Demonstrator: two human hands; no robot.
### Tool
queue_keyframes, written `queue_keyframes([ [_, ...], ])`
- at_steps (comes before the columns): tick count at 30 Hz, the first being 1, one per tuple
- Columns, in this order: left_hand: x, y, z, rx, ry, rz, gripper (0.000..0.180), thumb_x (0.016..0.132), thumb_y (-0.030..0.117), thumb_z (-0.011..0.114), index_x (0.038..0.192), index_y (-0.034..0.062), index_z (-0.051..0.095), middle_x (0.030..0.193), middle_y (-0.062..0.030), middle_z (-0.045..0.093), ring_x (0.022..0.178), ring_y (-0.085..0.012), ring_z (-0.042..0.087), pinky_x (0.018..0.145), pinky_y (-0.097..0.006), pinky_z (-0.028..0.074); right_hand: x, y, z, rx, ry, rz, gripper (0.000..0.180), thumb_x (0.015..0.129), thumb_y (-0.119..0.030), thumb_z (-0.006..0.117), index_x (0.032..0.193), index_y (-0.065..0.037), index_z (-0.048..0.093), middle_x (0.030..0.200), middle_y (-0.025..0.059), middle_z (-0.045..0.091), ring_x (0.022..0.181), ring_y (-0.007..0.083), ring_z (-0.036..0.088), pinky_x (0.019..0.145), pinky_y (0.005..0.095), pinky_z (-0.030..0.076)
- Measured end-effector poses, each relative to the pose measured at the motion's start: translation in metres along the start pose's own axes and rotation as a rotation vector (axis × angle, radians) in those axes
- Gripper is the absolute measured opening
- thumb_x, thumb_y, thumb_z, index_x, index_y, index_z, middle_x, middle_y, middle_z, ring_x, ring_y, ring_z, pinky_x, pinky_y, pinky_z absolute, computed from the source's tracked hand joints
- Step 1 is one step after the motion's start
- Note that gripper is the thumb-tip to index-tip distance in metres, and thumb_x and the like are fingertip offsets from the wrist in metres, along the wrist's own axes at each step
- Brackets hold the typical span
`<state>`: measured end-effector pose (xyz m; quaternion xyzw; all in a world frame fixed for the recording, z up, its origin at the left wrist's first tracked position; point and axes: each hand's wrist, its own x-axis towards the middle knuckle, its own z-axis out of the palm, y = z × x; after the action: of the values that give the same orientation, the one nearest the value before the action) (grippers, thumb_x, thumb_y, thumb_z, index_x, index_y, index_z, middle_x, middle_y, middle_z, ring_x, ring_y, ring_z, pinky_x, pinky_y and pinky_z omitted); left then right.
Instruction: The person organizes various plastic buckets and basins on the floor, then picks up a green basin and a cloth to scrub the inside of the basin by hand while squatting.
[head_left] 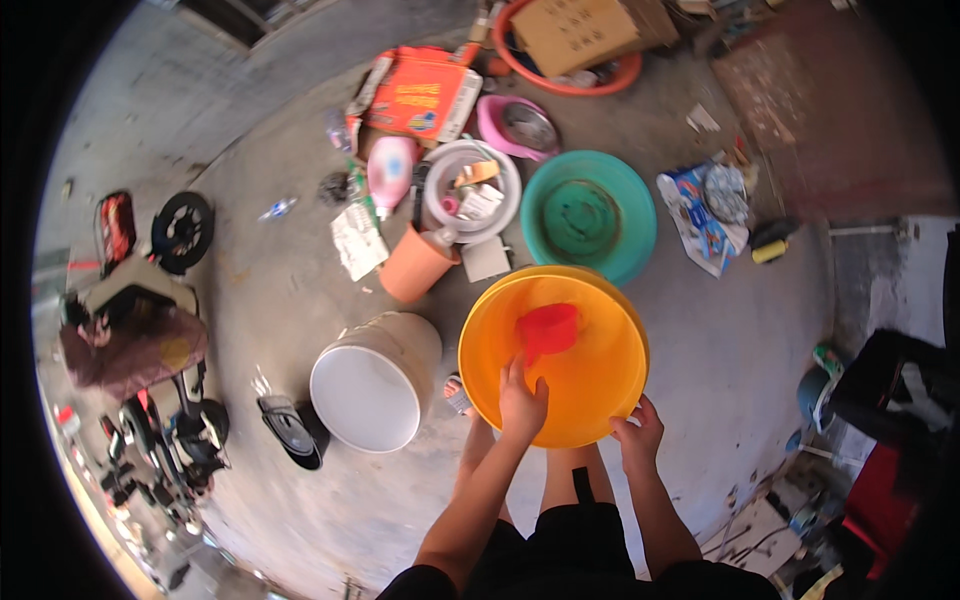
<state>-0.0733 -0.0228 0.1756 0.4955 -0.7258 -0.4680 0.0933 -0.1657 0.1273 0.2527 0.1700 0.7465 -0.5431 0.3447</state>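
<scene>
Orange basin (pixel 590 390) dead ahead on the floor, red scoop (pixel 548 328) inside toward the far wall. Left hand (pixel 522 402) inside the basin, just short of the scoop, seemingly loosely curled. Right hand (pixel 638 437) clamped on the near rim, farther from the scoop.

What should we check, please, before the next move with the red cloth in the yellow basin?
1. Left hand inside the yellow basin, at the red cloth: ok; whether it grips the cloth, cannot tell.
2. Right hand on the basin's near rim, steadying it: ok.
3. Cloth fully inside the basin: ok.
4. Water in the basin: cannot tell.
5. White bucket stands close on the left, apart from the basin: ok.
6. Green basin just beyond; whether the rims touch: cannot tell.
</scene>
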Motion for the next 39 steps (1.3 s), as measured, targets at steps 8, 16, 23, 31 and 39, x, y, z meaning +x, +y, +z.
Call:
queue_keyframes([
  [8, 0.007, -0.084, -0.049, 0.251, -0.256, -0.49, 0.05, 0.078, 0.021, 0.052, 0.121, 0.0005, 0.036, 0.107, -0.0242, 0.053, 0.096, -0.0373, 0.055, 0.081, -0.043, 0.045, -0.083, -0.053, 0.054, -0.244, -0.325, -0.268, 0.055, 0.066, 0.004, 0.061, 0.117, 0.005, 0.043, 0.094, 0.0117, 0.055, 0.082, 0.0206, 0.061, 0.072, 0.0261, 0.05],
  [16, -0.068, 0.032, -0.191, 0.273, -0.238, -0.282, 0.035, 0.08, 0.019, 0.048, 0.113, 0.0091, 0.05, 0.087, -0.02, 0.061, 0.081, -0.0355, 0.06, 0.07, -0.042, 0.048, -0.123, -0.077, 0.084, -0.232, -0.434, -0.42, 0.054, 0.065, 0.004, 0.061, 0.116, 0.005, 0.045, 0.093, 0.011, 0.056, 0.08, 0.0186, 0.061, 0.071, 0.0266, 0.05],
  [23, -0.197, 0.004, -0.325, -0.368, 0.406, -0.216, 0.038, 0.075, 0.0, 0.055, 0.113, 0.0024, 0.053, 0.084, -0.011, 0.063, 0.072, -0.0122, 0.058, 0.068, -0.025, 0.046, -0.152, -0.097, 0.12, -0.342, -0.562, -0.453, 0.056, 0.064, 0.003, 0.061, 0.118, 0.005, 0.044, 0.091, 0.0118, 0.058, 0.078, 0.0168, 0.06, 0.067, 0.0264, 0.051],
  [31, -0.242, -0.027, -0.407, -0.946, 1.073, -0.193, 0.038, 0.075, -0.001, 0.05, 0.112, -0.003, 0.051, 0.065, 0.0024, 0.047, 0.044, -0.0019, 0.032, 0.04, -0.017, 0.021, -0.199, -0.089, 0.189, -0.389, -0.746, -0.144, 0.055, 0.067, 0.002, 0.062, 0.119, 0.002, 0.042, 0.086, 0.0096, 0.059, 0.075, 0.0191, 0.062, 0.061, 0.0316, 0.054],
  [39, -0.274, -0.042, -0.433, -0.937, 1.272, -0.148, 0.04, 0.074, 0.0, 0.049, 0.114, -0.0043, 0.049, 0.065, 0.0025, 0.046, 0.043, -0.0015, 0.03, 0.039, -0.017, 0.019, -0.199, -0.02, 0.228, -0.48, -0.864, 0.062, 0.039, 0.073, -0.007, 0.056, 0.11, 0.001, 0.048, 0.094, 0.013, 0.06, 0.076, 0.0252, 0.064, 0.064, 0.0373, 0.054],
])
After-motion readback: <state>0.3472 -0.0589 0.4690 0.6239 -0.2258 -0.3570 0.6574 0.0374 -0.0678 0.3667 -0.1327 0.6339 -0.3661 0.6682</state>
